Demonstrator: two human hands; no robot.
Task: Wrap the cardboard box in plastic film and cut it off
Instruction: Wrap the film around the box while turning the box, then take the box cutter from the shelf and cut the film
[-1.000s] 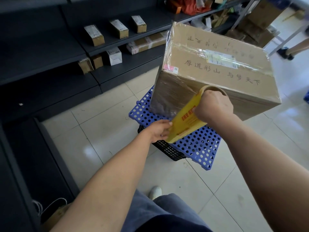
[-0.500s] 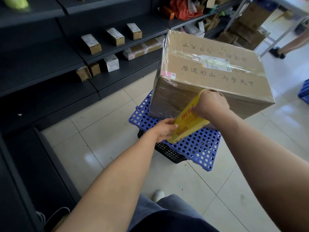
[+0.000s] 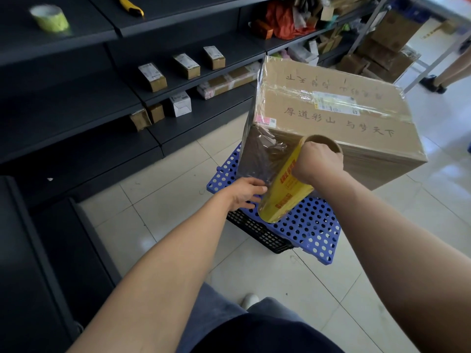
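brown cardboard box (image 3: 331, 123): clear plastic film (image 3: 260, 159) newly drawn out above left hand (image 3: 244, 193), flat against yellow film roll (image 3: 283, 194) that right hand (image 3: 318, 161) grips; wrapping unfinished.

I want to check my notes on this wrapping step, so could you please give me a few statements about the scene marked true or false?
1. The right hand grips the top end of the roll. True.
2. The box stands on the bare floor. False: it rests on a blue board laid over a black crate.
3. Film stretches from the roll to the box's left side. True.
4. The left hand holds a knife. False: it holds no tool and rests against the roll's lower part.
5. Small cartons stand on a shelf to the left. True.
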